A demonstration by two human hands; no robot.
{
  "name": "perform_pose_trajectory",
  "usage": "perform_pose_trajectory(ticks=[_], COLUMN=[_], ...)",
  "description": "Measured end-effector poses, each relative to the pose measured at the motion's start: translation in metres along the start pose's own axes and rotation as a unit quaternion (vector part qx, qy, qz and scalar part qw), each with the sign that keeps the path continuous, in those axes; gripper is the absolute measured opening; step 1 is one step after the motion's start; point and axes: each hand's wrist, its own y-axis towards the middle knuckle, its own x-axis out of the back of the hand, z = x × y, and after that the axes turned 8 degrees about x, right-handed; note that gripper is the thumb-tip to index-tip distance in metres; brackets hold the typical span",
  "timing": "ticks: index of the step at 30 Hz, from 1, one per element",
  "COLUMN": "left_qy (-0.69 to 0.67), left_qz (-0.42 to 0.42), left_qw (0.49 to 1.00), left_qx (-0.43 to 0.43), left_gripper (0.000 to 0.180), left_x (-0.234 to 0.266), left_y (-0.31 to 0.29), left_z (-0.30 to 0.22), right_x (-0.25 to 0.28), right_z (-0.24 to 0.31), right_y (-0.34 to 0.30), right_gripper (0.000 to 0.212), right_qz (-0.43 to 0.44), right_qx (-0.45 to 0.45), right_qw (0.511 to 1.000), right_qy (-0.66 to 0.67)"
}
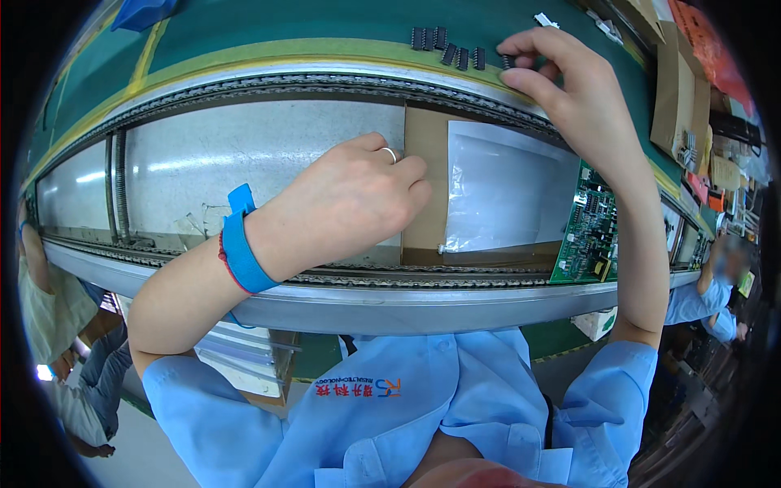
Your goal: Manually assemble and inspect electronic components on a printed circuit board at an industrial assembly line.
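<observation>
At the far side of the bench my right hand (573,85) closes its thumb and forefinger on a small black IC chip (508,62), which is partly hidden by the fingertips. Just left of it, several more black IC chips (463,58) lie on the yellow-edged green surface. My left hand (358,191) hovers over the conveyor with its fingers curled under; whatever they hold is out of sight. A blue wrist strap (246,252) circles that wrist. Below my right hand, next to the forearm, a green circuit board (590,220) rests across the conveyor rails.
Two chain rails (325,80) run across the conveyor. Between them lie a brown board (425,195) and a clear plastic sheet (504,187). A blue bin (145,14) stands at the far left, a cardboard box (679,98) at the far right. Other people are at both sides.
</observation>
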Motion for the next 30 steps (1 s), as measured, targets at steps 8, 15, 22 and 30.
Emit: perform_pose_trajectory(ticks=[8, 15, 22, 30], left_qy=[0.01, 0.02, 0.02, 0.022], left_qz=[0.016, 0.027, 0.021, 0.017], left_qw=[1.0, 0.999, 1.0, 1.0], left_qx=[-0.001, -0.008, -0.01, -0.009], left_gripper=[0.016, 0.017, 0.016, 0.015], left_x=[-0.001, 0.0, 0.001, -0.001], left_y=[0.001, 0.003, 0.001, -0.001], left_z=[0.003, 0.002, 0.002, -0.001], right_x=[0.02, 0.018, 0.023, 0.025], right_z=[-0.005, 0.003, 0.014, 0.018], right_y=[-0.021, -0.013, -0.003, -0.002], right_gripper=[0.023, 0.023, 0.02, 0.018], right_qz=[-0.031, 0.017, 0.056, 0.065], right_qx=[-0.094, -0.134, -0.106, -0.081], right_qw=[0.994, 0.988, 0.979, 0.974], right_qy=[0.04, -0.076, -0.166, -0.201])
